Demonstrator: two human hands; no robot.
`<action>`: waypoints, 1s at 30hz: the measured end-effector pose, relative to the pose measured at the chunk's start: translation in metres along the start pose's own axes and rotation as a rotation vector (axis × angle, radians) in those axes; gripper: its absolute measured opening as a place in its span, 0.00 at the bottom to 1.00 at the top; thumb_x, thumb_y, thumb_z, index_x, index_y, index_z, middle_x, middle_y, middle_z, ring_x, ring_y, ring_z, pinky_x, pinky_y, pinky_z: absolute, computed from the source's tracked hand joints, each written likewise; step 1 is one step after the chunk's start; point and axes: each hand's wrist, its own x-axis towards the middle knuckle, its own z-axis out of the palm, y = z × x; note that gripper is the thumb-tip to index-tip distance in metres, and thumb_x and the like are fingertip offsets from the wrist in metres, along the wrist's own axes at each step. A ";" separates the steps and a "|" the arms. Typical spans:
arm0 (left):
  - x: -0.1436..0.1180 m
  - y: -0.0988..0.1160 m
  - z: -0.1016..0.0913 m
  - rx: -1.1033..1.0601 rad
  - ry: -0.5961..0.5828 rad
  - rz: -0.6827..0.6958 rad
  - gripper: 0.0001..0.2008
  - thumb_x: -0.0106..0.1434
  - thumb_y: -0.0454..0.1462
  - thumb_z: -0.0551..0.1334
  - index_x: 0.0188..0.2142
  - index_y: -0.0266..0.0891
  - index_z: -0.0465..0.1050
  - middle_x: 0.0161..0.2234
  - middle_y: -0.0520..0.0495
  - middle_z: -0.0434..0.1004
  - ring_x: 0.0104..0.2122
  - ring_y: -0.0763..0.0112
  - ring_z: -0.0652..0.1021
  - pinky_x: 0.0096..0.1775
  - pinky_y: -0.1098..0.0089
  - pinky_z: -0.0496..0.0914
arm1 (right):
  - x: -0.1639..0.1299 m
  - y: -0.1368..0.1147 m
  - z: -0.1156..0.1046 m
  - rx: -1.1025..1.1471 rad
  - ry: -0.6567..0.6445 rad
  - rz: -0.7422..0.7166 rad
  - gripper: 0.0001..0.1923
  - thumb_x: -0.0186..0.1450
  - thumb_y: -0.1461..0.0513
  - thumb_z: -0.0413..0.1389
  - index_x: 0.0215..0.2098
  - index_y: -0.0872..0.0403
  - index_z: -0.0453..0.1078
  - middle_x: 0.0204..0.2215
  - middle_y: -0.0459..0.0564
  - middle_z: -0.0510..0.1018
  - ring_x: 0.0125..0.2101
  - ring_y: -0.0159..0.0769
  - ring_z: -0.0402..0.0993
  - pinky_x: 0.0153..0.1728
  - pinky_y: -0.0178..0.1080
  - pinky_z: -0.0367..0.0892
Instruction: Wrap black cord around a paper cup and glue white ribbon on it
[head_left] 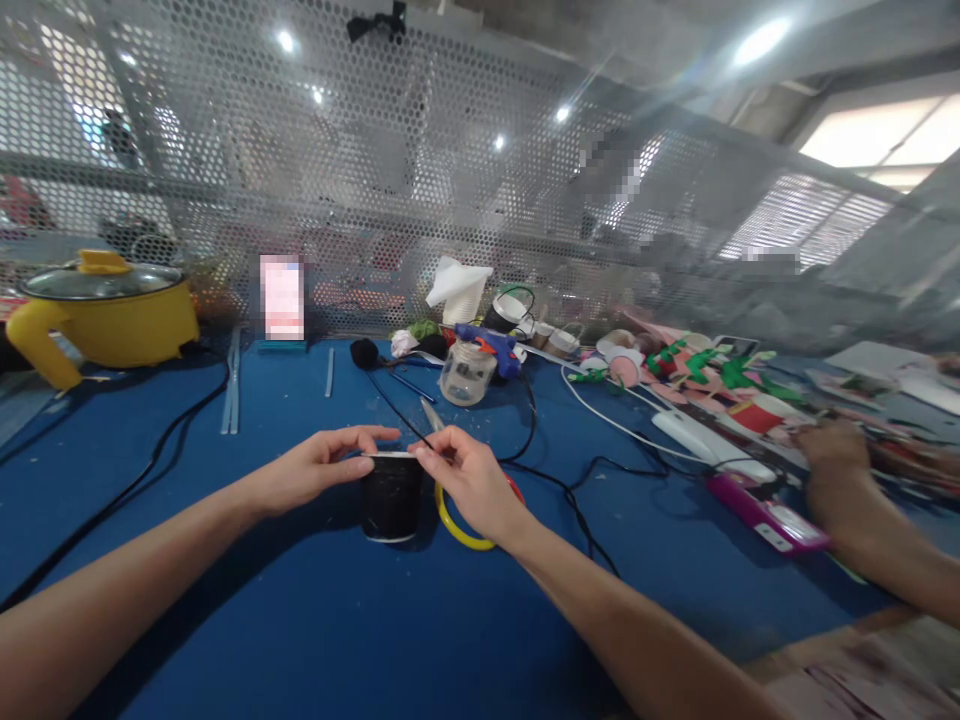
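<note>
A small cup [391, 500] wrapped in black yarn, with a pale rim and base, stands in front of me on the blue table. My left hand [322, 462] grips its rim from the left, thumb at the near edge and fingers reaching over the top. On the right side of the rim, my right hand [469, 480] is closed in a pinch on a strand of black yarn [395, 410]. That strand runs back to a ball of black yarn [364, 353]. Scissors [465, 535] with yellow and red handles lie partly hidden beneath my right hand.
Behind the cup are a clear jar [466, 372] and a blue glue gun [495, 348]. A phone [282, 298] stands upright near the mesh partition; a yellow electric pot [105, 310] is far left. At right, another person's hand [836, 445] is beside craft pieces, cables and a purple box [769, 512].
</note>
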 end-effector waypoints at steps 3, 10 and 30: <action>0.000 0.006 0.003 0.169 0.023 0.042 0.08 0.54 0.41 0.60 0.30 0.38 0.67 0.53 0.43 0.65 0.55 0.58 0.62 0.54 0.58 0.54 | -0.001 -0.002 0.002 -0.022 0.015 -0.005 0.09 0.58 0.56 0.52 0.25 0.53 0.63 0.25 0.47 0.74 0.27 0.34 0.69 0.27 0.36 0.63; 0.001 0.012 0.027 0.367 0.180 0.129 0.06 0.52 0.40 0.60 0.26 0.39 0.66 0.45 0.43 0.72 0.51 0.60 0.66 0.51 0.61 0.59 | -0.008 -0.010 0.009 -0.073 0.060 -0.087 0.08 0.59 0.57 0.52 0.25 0.52 0.62 0.25 0.46 0.73 0.25 0.31 0.68 0.28 0.35 0.64; -0.003 0.013 0.029 0.252 0.189 0.088 0.07 0.54 0.39 0.58 0.25 0.38 0.64 0.47 0.40 0.70 0.51 0.58 0.66 0.51 0.57 0.58 | -0.015 -0.012 0.009 -0.132 0.102 -0.165 0.08 0.59 0.59 0.51 0.24 0.53 0.60 0.25 0.48 0.71 0.28 0.33 0.67 0.32 0.38 0.64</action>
